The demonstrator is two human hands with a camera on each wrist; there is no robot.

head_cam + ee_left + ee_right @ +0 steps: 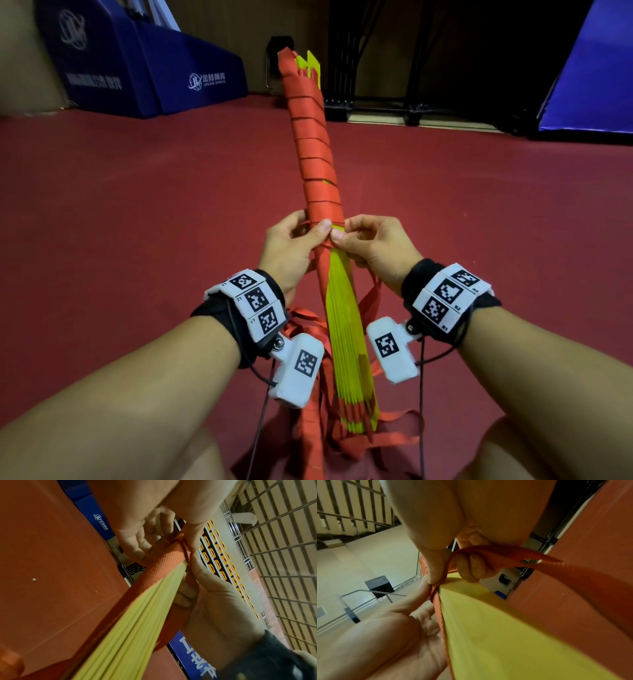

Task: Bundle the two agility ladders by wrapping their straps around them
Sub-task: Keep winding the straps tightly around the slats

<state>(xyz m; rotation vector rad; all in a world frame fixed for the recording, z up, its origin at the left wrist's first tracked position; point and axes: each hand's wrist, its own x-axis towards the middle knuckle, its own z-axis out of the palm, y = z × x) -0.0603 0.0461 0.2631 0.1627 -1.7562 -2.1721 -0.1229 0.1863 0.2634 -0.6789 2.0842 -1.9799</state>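
While both thumbs pin the strap (327, 244) at the bundle's (317, 178) middle, left hand (291, 251) gripping, right hand (371, 248) pinching; any slack could loosen the wraps; loose webbing (383, 438) on the floor (137, 222) may snag.

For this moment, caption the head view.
Left hand and right hand wind red strap round yellow ladder rungs.

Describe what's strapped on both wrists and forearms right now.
Bare forearms, no sleeves. Each wrist wears a black strap carrying white blocks printed with black square markers: left band, right band. A white camera box hangs under the left wrist, another under the right. Thin black cables trail from both.
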